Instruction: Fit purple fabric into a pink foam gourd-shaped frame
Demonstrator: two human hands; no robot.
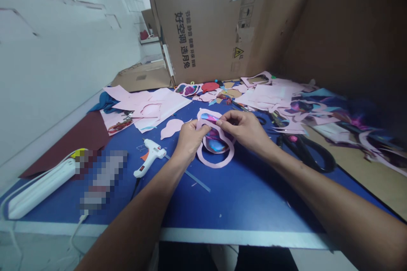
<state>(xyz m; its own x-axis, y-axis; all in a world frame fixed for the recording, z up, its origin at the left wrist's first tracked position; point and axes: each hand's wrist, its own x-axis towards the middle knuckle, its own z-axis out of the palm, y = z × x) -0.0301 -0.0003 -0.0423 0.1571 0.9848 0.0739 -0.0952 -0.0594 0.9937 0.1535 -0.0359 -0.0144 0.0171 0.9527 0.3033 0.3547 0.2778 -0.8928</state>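
Note:
My left hand (190,140) and my right hand (243,128) both pinch the upper edge of a pink paper outline cutout (215,164), held just above the blue table top (241,203). Inside the outline sits a shiny blue and purple galaxy-print paper piece (215,145), partly hidden by my fingers. A loose pink paper cutout (171,128) lies just left of my left hand. A white hot glue gun (150,157) rests below it, with a thin glue stick (197,180) near my left wrist.
Large black-handled scissors (305,153) lie to the right. Pink sheets (155,108) and scraps cover the far side of the table. A white power strip (41,187) and a blurred object (102,176) lie at the left. A cardboard box (203,21) stands behind.

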